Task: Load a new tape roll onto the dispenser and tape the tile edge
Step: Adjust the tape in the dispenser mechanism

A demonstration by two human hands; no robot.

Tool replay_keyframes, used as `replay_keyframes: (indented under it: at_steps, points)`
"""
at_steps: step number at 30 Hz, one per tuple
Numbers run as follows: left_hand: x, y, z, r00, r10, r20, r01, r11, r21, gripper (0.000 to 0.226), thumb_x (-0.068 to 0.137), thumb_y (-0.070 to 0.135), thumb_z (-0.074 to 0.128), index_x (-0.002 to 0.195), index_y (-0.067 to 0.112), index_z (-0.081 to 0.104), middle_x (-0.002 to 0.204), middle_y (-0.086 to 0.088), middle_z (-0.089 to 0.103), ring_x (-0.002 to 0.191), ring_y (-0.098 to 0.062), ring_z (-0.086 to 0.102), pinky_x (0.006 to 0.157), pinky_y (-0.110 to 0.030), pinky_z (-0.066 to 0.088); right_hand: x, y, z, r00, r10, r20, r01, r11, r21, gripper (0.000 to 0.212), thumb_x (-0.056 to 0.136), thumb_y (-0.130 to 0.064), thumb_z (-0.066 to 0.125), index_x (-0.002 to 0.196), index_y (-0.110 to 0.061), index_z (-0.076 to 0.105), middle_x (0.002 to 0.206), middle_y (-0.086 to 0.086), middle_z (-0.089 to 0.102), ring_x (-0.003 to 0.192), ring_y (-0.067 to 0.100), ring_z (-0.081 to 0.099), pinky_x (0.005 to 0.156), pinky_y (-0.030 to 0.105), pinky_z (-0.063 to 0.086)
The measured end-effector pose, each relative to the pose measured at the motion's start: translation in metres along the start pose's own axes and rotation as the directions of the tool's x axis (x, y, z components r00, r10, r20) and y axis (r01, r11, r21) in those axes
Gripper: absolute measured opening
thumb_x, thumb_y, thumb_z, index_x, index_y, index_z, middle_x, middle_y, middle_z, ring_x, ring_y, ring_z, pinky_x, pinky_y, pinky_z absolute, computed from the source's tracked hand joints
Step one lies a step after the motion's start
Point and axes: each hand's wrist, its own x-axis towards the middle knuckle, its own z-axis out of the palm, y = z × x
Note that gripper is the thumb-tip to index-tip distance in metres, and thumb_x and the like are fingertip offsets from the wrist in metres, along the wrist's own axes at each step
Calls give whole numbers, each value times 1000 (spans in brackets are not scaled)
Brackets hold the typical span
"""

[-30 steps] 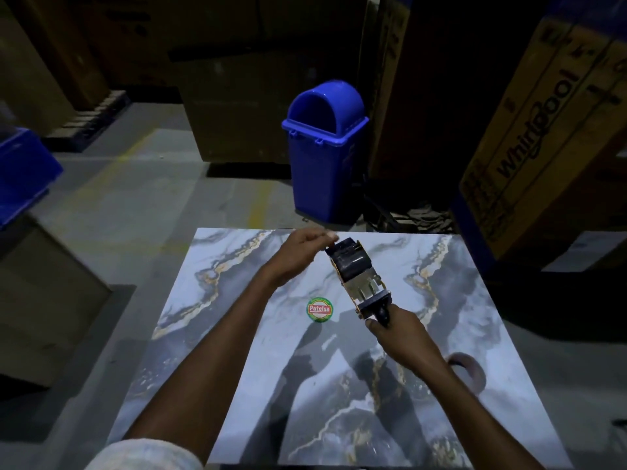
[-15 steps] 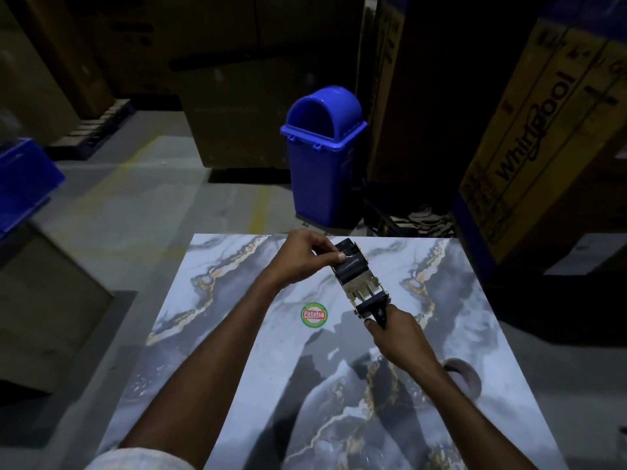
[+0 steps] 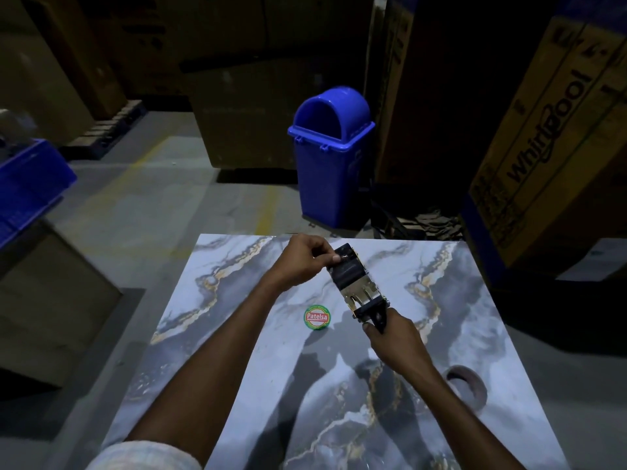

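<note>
Marbled grey-and-white stone tile (image 3: 258, 351) fills the lower middle of the frame. Above its far edge, a black-and-metal tape dispenser (image 3: 356, 283) is gripped at the handle by the closed right hand (image 3: 393, 337). Its front end is pinched by the left hand (image 3: 302, 262). A dark tape roll (image 3: 470, 388) lies at lower right, likely not yet loaded; it must be picked up next.

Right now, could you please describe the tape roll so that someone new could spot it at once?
Start at the large marble-patterned tile in front of the person. Follow its right side towards the near corner, just past the right forearm. The tape roll lies there alone, a dull brown ring, unlike the small round green and red sticker near the tile's middle.
</note>
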Motion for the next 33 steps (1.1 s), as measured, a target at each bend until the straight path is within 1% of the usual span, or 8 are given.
replay_keyframes:
  at_steps: [5, 10, 15, 19, 22, 28, 30, 33]
  points:
    - [-3, -32, 7, 997, -55, 49, 61, 989, -133, 14, 98, 18, 67, 85, 15, 69, 74, 5, 69, 70, -7, 60, 68, -27, 48, -3, 3, 5, 998, 48, 37, -53, 988, 143, 24, 88, -30, 62, 108, -18, 54, 91, 1, 64, 81, 18, 60, 63, 29, 43]
    - [-11, -44, 16, 991, -121, -60, 90, 924, -372, 20, 104, 18, 57, 92, 9, 70, 79, -6, 70, 75, -16, 65, 67, -32, 53, -5, 8, 13, 999, 44, 29, -49, 973, 226, 25, 90, -27, 64, 112, -16, 56, 90, 1, 63, 80, 14, 58, 61, 28, 42]
    - [-11, -49, 19, 995, 1, -99, -19, 983, -182, 14, 94, 19, 73, 100, 7, 78, 100, -5, 66, 85, -19, 67, 67, -34, 61, -4, 10, 21, 998, 64, 29, -70, 961, 267, 21, 93, -26, 63, 108, -13, 58, 91, 6, 64, 79, 16, 58, 62, 29, 43]
    - [-10, -44, 21, 992, 50, -114, -56, 997, -52, 16, 86, 13, 81, 101, 8, 79, 95, -2, 66, 85, -17, 65, 73, -33, 58, -2, 10, 24, 998, 67, 14, -68, 957, 281, 19, 94, -25, 62, 109, -14, 58, 87, -1, 62, 78, 11, 57, 60, 26, 42]
    - [-10, -37, 20, 988, 57, -142, -56, 998, 11, 9, 84, 13, 82, 91, 8, 80, 90, -2, 70, 81, -15, 66, 74, -29, 56, 0, 11, 24, 998, 60, 0, -58, 960, 274, 19, 94, -24, 61, 108, -12, 58, 85, 0, 61, 76, 11, 56, 59, 24, 41]
    - [-10, -31, 21, 996, -7, -87, 6, 1000, -11, 7, 91, 18, 76, 85, 14, 74, 88, 0, 72, 82, -10, 65, 70, -26, 53, 3, 11, 24, 999, 48, -14, -42, 961, 273, 18, 94, -23, 61, 106, -10, 58, 84, 4, 61, 74, 12, 56, 57, 24, 41]
    - [-11, -30, 19, 999, 4, -55, -7, 998, -58, 9, 91, 22, 76, 85, 16, 73, 90, 2, 71, 82, -7, 63, 70, -19, 49, 4, 12, 23, 999, 49, -12, -43, 961, 273, 17, 94, -23, 61, 105, -10, 58, 85, 6, 62, 75, 14, 57, 58, 25, 42]
    - [-9, -32, 10, 1000, 13, 15, -11, 991, -137, 12, 87, 26, 80, 85, 15, 75, 91, 1, 70, 83, -9, 62, 73, -21, 50, 6, 14, 22, 999, 51, -1, -49, 962, 270, 17, 94, -24, 60, 106, -12, 58, 87, 6, 63, 77, 14, 58, 60, 26, 43]
